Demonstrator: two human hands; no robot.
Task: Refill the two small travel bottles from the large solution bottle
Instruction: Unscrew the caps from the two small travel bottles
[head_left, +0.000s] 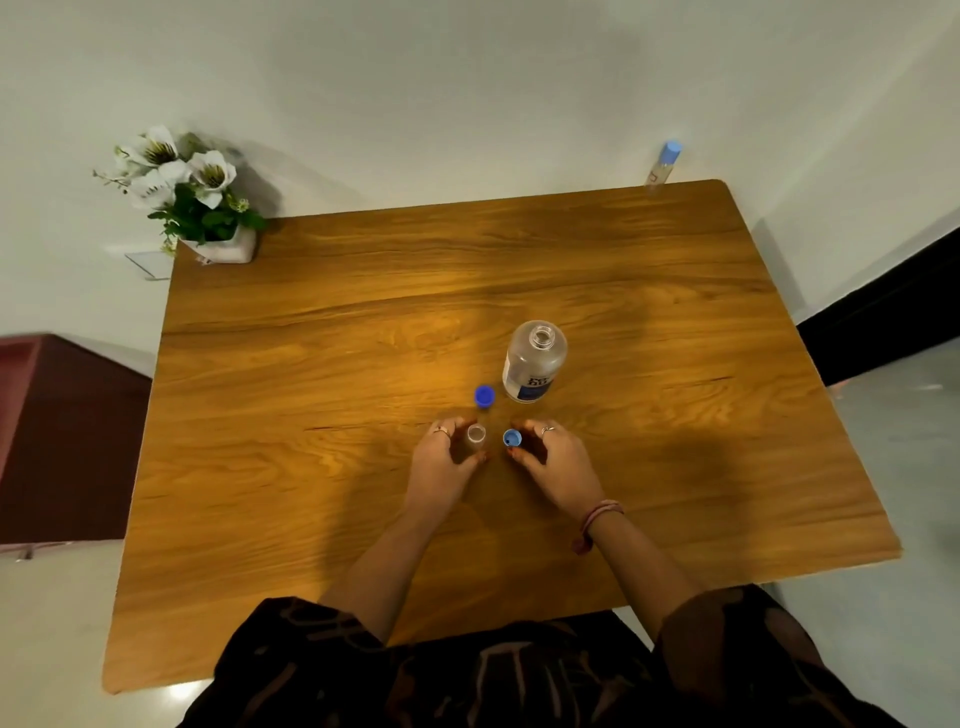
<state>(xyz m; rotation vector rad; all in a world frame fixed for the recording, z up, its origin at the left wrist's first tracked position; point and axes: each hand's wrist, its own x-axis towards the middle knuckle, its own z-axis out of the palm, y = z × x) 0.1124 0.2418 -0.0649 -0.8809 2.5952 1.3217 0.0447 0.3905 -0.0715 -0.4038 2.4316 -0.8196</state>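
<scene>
Upright, travel bottle (476, 435) (mouth up), uncapped

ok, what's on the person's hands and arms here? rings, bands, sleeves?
Both hands are bare, no gloves. The left hand has a gold-toned ring on one finger; the right hand has a ring too. A reddish-pink thread band wraps the right wrist, with a loose end hanging. Dark patterned sleeves end near the elbows.
</scene>
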